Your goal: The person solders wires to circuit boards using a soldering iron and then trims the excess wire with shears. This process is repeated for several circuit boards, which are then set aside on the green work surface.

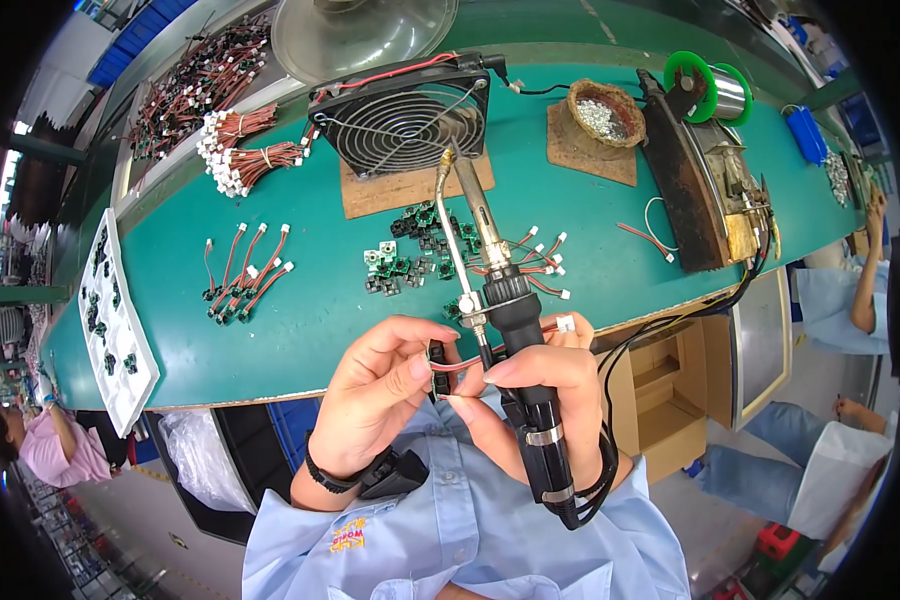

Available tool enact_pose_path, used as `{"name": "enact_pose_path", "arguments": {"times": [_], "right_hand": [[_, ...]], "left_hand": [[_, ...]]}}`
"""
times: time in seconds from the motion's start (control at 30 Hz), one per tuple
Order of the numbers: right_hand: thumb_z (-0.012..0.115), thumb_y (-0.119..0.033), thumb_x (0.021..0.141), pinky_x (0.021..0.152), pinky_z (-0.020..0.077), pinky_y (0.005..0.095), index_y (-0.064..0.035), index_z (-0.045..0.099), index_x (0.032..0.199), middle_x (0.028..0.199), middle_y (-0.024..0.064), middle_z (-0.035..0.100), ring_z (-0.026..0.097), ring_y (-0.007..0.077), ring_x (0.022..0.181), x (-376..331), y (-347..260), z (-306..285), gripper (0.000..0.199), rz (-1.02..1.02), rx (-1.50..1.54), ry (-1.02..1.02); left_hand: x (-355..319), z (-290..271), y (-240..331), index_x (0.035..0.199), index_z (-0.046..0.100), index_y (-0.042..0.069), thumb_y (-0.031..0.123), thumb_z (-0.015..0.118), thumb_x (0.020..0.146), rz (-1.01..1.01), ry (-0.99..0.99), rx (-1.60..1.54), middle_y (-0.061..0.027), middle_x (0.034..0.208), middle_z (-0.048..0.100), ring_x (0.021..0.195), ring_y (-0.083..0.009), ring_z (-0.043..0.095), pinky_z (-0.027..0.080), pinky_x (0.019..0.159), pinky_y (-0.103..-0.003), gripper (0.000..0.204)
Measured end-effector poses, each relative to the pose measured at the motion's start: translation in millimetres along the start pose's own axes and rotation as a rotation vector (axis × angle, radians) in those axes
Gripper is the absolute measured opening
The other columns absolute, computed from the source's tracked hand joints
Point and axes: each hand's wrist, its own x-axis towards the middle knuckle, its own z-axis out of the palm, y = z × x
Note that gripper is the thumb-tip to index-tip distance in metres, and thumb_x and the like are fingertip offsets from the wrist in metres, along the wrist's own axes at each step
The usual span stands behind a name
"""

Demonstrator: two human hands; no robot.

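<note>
In front of my chest, my left hand (365, 395) pinches a small black circuit part (437, 370) between thumb and fingertips. Red and white wires run from this part toward a white plug (565, 323) by my right fingers. My right hand (568, 385) is wrapped round a black soldering iron (515, 305), tip pointing away from me, with a thin solder feed tube (453, 225) alongside. Past the iron lie loose small black and green circuit boards (395, 268) and wired pieces (545, 265) with white plugs. The iron partly hides them.
A black fan (405, 120) stands at the back of the green bench (340, 280). Bundled wires (245, 150) and a white tray (115, 330) are at left. To the right are a solder bowl (605, 112), a solder spool (725, 95) and black cables (660, 325). Other people sit nearby.
</note>
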Motion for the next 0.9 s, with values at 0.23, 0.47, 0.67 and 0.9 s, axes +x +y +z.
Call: {"name": "enact_pose_path", "arguments": {"times": [0.23,0.47,0.67,0.9], "right_hand": [[0.075,-0.001,0.065,0.084,0.0303,0.0341,-0.0104,0.045,0.098,0.081,0.0015,0.063,0.056,0.0139,0.078,5.8,-5.5,-8.0,0.046,0.050,-0.049,-0.126],[0.074,-0.001,0.067,0.085,0.0282,0.0332,-0.0105,0.045,0.098,0.078,-0.0012,0.064,0.054,0.0120,0.076,5.2,-4.0,-8.3,0.044,0.082,-0.013,-0.140],[0.073,0.000,0.066,0.080,0.0279,0.0336,-0.0104,0.048,0.098,0.078,-0.0022,0.064,0.053,0.0131,0.073,4.4,-1.2,-6.7,0.043,0.086,0.014,-0.105],[0.073,0.001,0.061,0.071,0.0293,0.0333,-0.0104,0.054,0.096,0.081,-0.0037,0.063,0.053,0.0159,0.067,5.4,0.3,-5.1,0.041,0.082,0.055,-0.043]], "left_hand": [[-0.1,-2.8,-1.4,0.112,0.051,-0.002,0.010,0.054,0.090,0.025,0.005,0.012,-0.0098,0.105,0.057,0.098,-0.0163,0.054,0.043,0.085,-0.029,0.026],[0.3,-2.0,-2.1,0.111,0.051,-0.001,0.010,0.054,0.089,0.035,0.007,0.023,-0.0095,0.105,0.057,0.097,-0.0160,0.054,0.043,0.084,-0.029,0.025],[1.0,-1.2,-3.7,0.111,0.052,-0.001,0.010,0.054,0.089,0.049,0.015,0.043,-0.0100,0.103,0.057,0.095,-0.0163,0.054,0.043,0.083,-0.029,0.025],[1.5,-2.4,-3.2,0.111,0.051,-0.001,0.011,0.055,0.089,0.040,-0.006,0.040,-0.0096,0.102,0.057,0.094,-0.0162,0.054,0.042,0.082,-0.028,0.025]]}}
